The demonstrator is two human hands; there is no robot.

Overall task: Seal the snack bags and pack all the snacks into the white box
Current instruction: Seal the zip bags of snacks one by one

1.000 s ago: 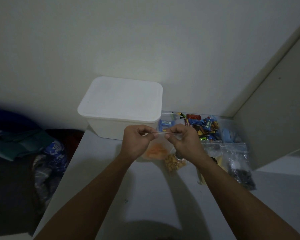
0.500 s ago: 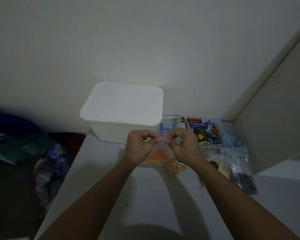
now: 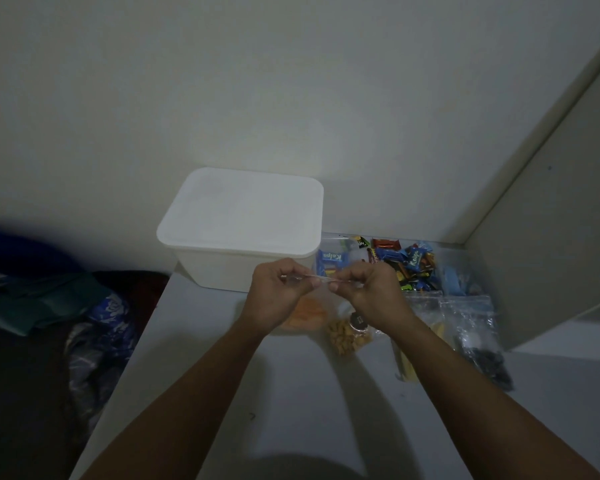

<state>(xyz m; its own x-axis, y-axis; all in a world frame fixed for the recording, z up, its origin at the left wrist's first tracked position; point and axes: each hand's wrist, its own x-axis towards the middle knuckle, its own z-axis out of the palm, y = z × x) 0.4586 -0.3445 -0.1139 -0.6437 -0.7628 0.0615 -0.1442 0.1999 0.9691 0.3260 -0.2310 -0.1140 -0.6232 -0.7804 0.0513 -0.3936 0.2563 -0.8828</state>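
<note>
A clear zip bag of orange snacks (image 3: pixel 309 311) hangs between my hands just above the white table (image 3: pixel 291 393). My left hand (image 3: pixel 278 299) and my right hand (image 3: pixel 371 294) both pinch its top strip, thumbs and forefingers closed on it. The white box (image 3: pixel 243 226) stands behind my hands with its lid on. A bag of tan nuts (image 3: pixel 347 336) lies under my right hand. Further right lie a bag with yellow sticks (image 3: pixel 409 358), a bag of dark pieces (image 3: pixel 482 344) and a pile of wrapped candies (image 3: pixel 402 265).
The table's left edge drops off to a dark area with green cloth (image 3: pixel 39 299) and a blue patterned plastic bag (image 3: pixel 101 334). A wall stands behind the box, and a beige panel (image 3: pixel 551 254) closes off the right side.
My hands have slid a little apart along the bag's top strip. The view has shifted slightly; the box and other bags stay in place.
</note>
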